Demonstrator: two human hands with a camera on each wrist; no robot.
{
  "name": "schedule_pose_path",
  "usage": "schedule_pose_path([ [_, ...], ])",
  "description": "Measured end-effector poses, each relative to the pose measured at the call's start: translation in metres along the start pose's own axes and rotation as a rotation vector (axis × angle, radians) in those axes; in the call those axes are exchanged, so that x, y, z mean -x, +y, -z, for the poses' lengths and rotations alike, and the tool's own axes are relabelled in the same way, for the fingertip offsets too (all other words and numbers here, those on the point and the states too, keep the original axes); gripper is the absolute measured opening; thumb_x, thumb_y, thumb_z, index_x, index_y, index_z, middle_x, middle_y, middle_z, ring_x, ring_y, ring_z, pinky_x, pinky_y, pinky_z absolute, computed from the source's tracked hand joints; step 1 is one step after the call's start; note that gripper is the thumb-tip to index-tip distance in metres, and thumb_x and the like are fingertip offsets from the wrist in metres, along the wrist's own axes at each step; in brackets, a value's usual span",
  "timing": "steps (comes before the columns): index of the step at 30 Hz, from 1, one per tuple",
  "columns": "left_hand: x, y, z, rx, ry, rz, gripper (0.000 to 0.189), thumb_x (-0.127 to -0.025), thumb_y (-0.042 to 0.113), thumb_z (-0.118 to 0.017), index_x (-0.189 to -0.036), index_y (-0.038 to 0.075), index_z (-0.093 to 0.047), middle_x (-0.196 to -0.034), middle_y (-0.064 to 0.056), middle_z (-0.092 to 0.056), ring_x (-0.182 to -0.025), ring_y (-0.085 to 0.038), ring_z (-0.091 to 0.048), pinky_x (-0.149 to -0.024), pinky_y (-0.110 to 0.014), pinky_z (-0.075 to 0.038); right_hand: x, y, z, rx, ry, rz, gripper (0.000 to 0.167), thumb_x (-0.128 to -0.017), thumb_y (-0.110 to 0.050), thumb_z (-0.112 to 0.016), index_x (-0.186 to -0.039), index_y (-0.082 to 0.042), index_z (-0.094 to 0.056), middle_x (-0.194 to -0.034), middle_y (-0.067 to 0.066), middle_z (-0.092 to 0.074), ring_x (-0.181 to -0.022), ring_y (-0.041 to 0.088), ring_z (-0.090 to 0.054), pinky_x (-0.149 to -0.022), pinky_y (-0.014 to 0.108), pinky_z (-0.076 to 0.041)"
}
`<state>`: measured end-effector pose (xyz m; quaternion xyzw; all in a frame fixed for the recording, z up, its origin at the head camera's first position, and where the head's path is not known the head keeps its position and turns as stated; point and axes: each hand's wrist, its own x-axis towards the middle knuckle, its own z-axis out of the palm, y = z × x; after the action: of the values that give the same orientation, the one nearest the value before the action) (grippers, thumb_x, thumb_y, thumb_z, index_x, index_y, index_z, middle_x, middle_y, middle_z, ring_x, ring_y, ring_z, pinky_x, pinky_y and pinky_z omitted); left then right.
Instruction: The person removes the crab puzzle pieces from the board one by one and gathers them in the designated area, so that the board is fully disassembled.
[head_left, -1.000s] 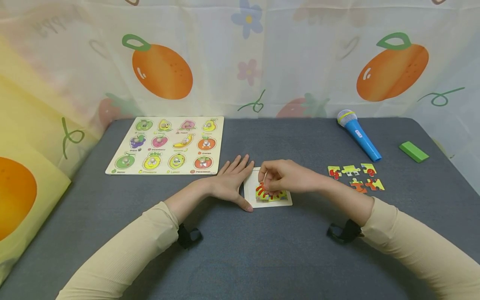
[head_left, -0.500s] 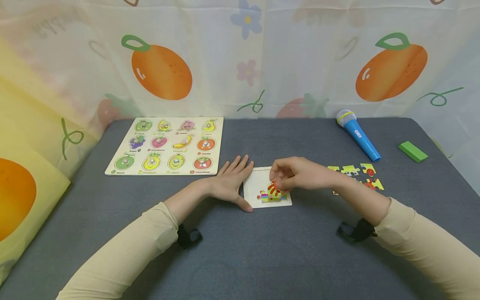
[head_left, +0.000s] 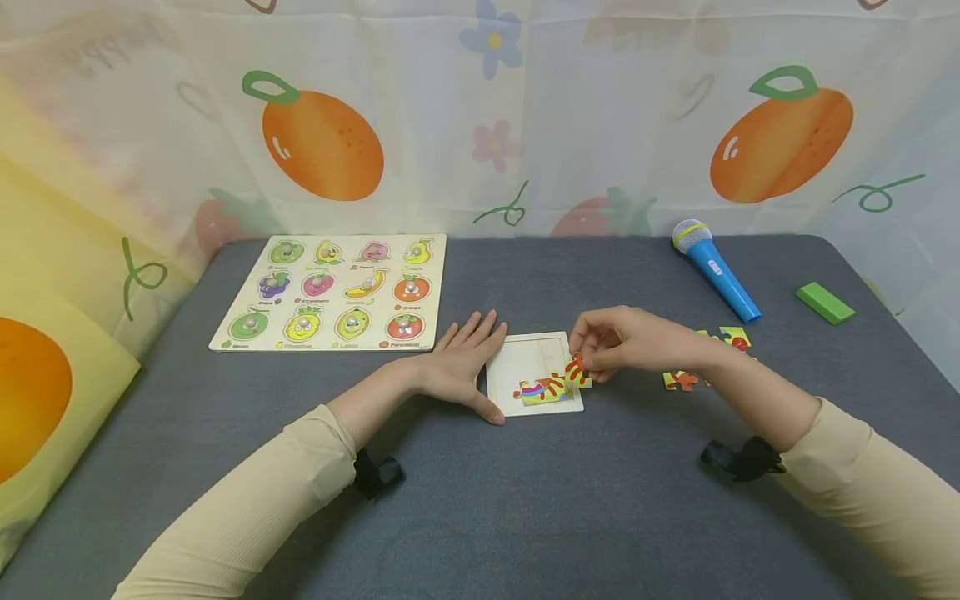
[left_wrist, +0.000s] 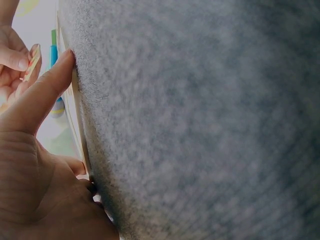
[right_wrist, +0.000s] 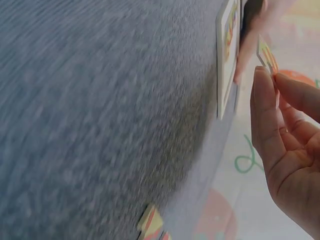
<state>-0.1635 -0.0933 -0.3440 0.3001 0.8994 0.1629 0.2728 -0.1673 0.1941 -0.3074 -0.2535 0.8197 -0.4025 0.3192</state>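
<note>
Fingers spread, my left hand (head_left: 465,367) lies against the left side of a small white puzzle tray (head_left: 525,354), its thumb at the near left corner. Along the near side of the tray lie joined jigsaw pieces (head_left: 542,390) in yellow, red and purple. My right hand (head_left: 628,337) pinches a yellow jigsaw piece with red stripes (head_left: 577,375) between thumb and fingers, over the tray's right edge. In the right wrist view, the pinched piece (right_wrist: 266,55) is held tilted, raised off the cloth. The tray's far right part is partly covered by that hand.
More loose jigsaw pieces (head_left: 681,381) lie to the right, partly hidden by my right forearm. Behind them are a blue toy microphone (head_left: 722,275) and a green block (head_left: 825,302). A fruit peg puzzle board (head_left: 341,312) lies at the back left, before a printed curtain (head_left: 450,125).
My right hand has moved right with the pinched piece, from over the tray's left part to its right edge, uncovering the joined pieces. My left hand has stayed in place.
</note>
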Motion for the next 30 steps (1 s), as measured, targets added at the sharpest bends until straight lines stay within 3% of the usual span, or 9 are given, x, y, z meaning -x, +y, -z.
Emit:
schedule_pose_path([
  [11,0.0,0.0,0.001,0.0,-0.006,0.005,0.127,-0.075,0.057,-0.078,-0.16,0.012,0.005,-0.166,-0.008,0.021,-0.154,-0.026,0.023,-0.125,-0.053,0.011,0.019,0.01,0.014,0.008,0.004,-0.029,0.017,-0.094,-0.011,-0.064,-0.109,-0.002,-0.059,-0.091,0.013,-0.066,-0.08,0.018,-0.066,-0.079,0.036,-0.059],
  [24,-0.001,0.0,0.001,0.001,-0.01,0.007,0.127,-0.075,0.058,-0.078,-0.16,0.012,0.006,-0.166,-0.008,0.022,-0.154,-0.027,0.023,-0.125,-0.053,0.012,0.04,0.024,0.025,-0.014,-0.006,-0.069,0.022,-0.095,-0.014,-0.064,-0.11,0.001,-0.058,-0.094,0.016,-0.064,-0.081,0.023,-0.068,-0.076,0.036,-0.06],
  [30,-0.001,0.0,0.001,0.003,-0.012,0.007,0.127,-0.075,0.057,-0.078,-0.16,0.012,0.006,-0.166,-0.008,0.022,-0.154,-0.027,0.024,-0.125,-0.054,0.012,0.049,0.031,0.028,0.02,-0.021,-0.068,0.02,-0.094,-0.014,-0.065,-0.107,0.0,-0.059,-0.087,0.014,-0.065,-0.072,0.022,-0.064,-0.066,0.033,-0.057],
])
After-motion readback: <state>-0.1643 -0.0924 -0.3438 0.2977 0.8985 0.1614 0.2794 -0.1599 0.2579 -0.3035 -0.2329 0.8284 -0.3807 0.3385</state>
